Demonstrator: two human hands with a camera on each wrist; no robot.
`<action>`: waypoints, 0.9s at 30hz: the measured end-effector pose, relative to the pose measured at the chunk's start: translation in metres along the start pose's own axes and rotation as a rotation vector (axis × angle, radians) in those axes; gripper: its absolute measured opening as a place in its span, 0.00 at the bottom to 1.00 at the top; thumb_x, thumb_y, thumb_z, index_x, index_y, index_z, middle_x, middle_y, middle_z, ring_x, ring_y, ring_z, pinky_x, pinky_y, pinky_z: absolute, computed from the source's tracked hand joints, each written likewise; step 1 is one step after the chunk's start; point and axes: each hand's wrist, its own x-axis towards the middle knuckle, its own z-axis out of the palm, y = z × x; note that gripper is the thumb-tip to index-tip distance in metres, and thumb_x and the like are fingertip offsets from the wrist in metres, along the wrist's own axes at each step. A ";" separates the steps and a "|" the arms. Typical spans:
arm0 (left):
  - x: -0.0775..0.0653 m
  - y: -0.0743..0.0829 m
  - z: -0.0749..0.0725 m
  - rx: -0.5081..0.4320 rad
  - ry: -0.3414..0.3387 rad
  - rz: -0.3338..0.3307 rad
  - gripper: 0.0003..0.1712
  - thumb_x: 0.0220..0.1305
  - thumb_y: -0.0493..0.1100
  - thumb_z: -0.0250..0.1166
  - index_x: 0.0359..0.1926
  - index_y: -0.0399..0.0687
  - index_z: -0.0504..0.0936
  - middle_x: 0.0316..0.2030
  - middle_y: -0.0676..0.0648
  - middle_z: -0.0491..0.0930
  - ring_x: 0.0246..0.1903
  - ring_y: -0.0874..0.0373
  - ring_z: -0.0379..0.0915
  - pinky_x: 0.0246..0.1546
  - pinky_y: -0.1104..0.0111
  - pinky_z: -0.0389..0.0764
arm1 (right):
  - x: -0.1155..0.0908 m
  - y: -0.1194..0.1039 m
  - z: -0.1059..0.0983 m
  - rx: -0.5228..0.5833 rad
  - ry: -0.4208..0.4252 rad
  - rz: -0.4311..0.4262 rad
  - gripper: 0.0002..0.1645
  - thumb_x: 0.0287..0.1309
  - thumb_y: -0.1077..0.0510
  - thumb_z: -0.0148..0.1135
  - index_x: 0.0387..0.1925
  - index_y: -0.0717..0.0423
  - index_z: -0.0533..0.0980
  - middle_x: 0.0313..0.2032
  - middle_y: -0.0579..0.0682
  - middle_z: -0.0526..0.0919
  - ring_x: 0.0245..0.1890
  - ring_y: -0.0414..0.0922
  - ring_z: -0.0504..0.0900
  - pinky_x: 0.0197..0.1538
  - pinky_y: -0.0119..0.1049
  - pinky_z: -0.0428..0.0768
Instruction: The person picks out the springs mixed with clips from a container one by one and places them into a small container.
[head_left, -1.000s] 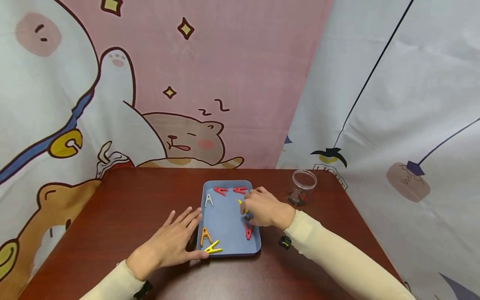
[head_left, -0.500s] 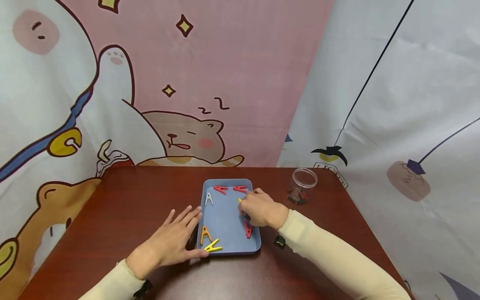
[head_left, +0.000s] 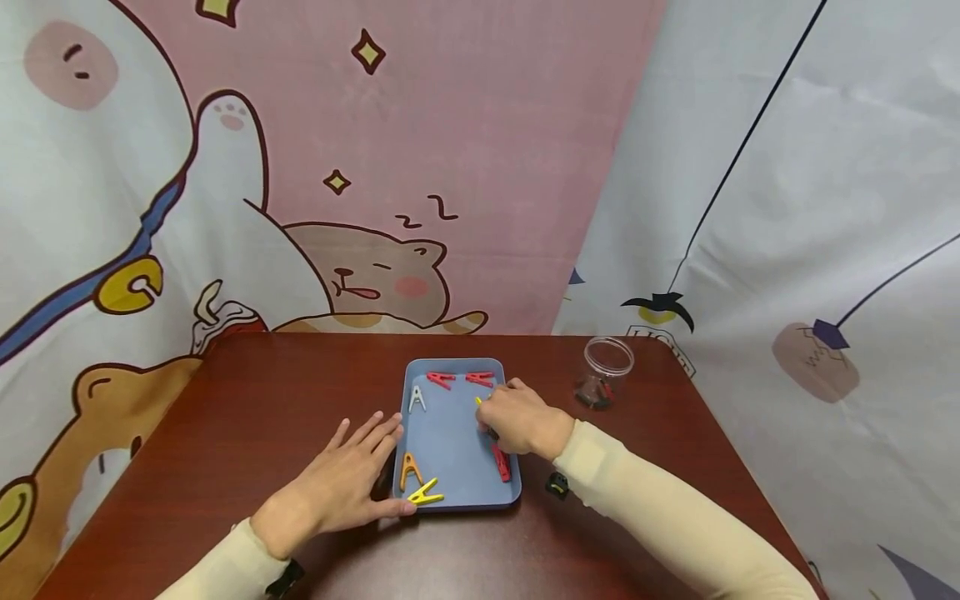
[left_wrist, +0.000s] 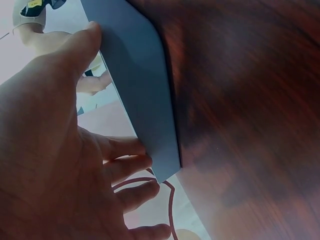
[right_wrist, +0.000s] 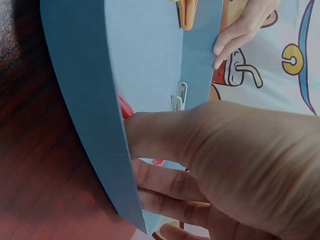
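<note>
My left hand (head_left: 341,492) lies with fingers spread against the left rim of a blue tray (head_left: 450,492), its thumb at the near left corner. Over the tray's right side, my right hand (head_left: 521,421) reaches down with bent fingers. Their tips are hidden behind the tray wall in the right wrist view. A small dark piece (head_left: 492,433) shows beneath this hand; whether it is pinched cannot be told. Close by lie a red clothespin (head_left: 501,463) and a mostly covered yellow one (head_left: 478,402). An orange clothespin (head_left: 410,472) and a yellow clothespin (head_left: 426,493) are near my left thumb.
Two red clothespins, one on the left (head_left: 441,380) and one on the right (head_left: 479,379), lie at the tray's far end. A white clothespin (head_left: 417,399) is by its left wall. A clear jar (head_left: 608,358) holding dark and red pieces stands at the table's back right.
My right hand has shifted slightly left and its fingers reach lower. The red clothespin beside it has turned and slid a little toward the near right. My left hand stays put.
</note>
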 end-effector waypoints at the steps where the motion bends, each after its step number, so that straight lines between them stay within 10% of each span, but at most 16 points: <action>1: 0.000 0.000 0.000 0.000 0.000 0.000 0.71 0.70 0.85 0.69 0.91 0.37 0.66 0.94 0.39 0.59 0.93 0.32 0.54 0.88 0.22 0.54 | 0.001 0.000 0.001 -0.006 -0.001 -0.002 0.16 0.61 0.58 0.91 0.26 0.45 0.88 0.24 0.40 0.86 0.38 0.43 0.86 0.64 0.53 0.82; 16: 0.000 0.004 0.000 -0.005 -0.003 0.004 0.71 0.70 0.85 0.69 0.91 0.37 0.66 0.94 0.40 0.59 0.93 0.33 0.55 0.88 0.22 0.55 | 0.001 0.000 0.008 -0.051 0.046 -0.018 0.22 0.63 0.61 0.88 0.21 0.43 0.82 0.21 0.39 0.83 0.34 0.42 0.87 0.69 0.56 0.83; 27: -0.001 0.002 -0.002 0.010 -0.005 -0.001 0.70 0.70 0.85 0.69 0.90 0.37 0.66 0.94 0.39 0.60 0.93 0.33 0.54 0.88 0.23 0.55 | 0.000 0.001 0.011 -0.065 0.066 -0.035 0.12 0.59 0.54 0.93 0.42 0.41 0.95 0.36 0.39 0.96 0.44 0.43 0.93 0.76 0.56 0.82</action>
